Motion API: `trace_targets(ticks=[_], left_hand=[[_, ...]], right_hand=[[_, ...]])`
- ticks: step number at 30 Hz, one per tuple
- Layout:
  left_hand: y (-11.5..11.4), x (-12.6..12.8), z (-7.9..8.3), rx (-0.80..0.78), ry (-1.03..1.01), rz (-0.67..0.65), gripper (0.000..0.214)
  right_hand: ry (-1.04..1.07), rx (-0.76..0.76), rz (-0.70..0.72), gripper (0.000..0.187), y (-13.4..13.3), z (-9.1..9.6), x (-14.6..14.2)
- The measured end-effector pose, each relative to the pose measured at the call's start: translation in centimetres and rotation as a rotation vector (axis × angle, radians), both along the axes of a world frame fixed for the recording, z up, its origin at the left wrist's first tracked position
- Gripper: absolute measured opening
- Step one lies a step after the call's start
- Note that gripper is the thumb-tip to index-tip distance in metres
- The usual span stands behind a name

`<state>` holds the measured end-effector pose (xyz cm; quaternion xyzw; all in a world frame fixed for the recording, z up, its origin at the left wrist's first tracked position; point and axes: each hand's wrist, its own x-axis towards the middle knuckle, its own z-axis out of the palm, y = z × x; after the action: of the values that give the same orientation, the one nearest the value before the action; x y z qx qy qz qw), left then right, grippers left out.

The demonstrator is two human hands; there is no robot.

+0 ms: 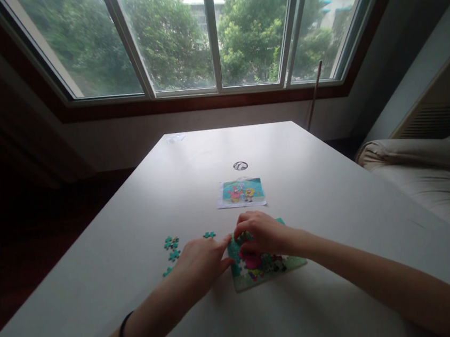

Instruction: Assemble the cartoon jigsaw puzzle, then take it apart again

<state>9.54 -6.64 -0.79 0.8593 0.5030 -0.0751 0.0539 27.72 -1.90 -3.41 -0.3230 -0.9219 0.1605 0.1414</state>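
A small jigsaw puzzle (264,267) with a teal frame and a pink cartoon figure lies on the white table (316,191). My right hand (261,234) rests on its upper left part, fingers curled down and pinched on a piece I can barely see. My left hand (201,260) lies at the puzzle's left edge, index finger pointing at the same spot. Several loose teal pieces (172,243) are scattered just left of my left hand. A printed picture (241,193) of the cartoon lies farther back.
A small round dark mark (239,165) sits mid-table beyond the picture. A clear plastic bit (175,138) lies at the far edge. A bed with beige bedding (421,164) is to the right. A wooden stick (314,97) leans under the wide window.
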Motion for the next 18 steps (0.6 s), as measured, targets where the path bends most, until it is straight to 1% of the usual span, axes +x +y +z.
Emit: trace_targets(ticks=[8,13,18], left_hand=[[-0.02,0.07,0.07,-0.013,-0.001,0.003,0.038],[-0.05,0.04,0.1,-0.017,0.003,0.014,0.036],[-0.08,0.11,0.22,-0.013,0.001,0.015,0.038]], right_hand=[[-0.023,-0.013,-0.003,0.027,-0.05,0.22,0.0],[-0.006,-0.037,0.009,0.02,0.01,-0.12,0.01],[-0.011,-0.01,-0.01,0.026,-0.1,-0.2,-0.01]])
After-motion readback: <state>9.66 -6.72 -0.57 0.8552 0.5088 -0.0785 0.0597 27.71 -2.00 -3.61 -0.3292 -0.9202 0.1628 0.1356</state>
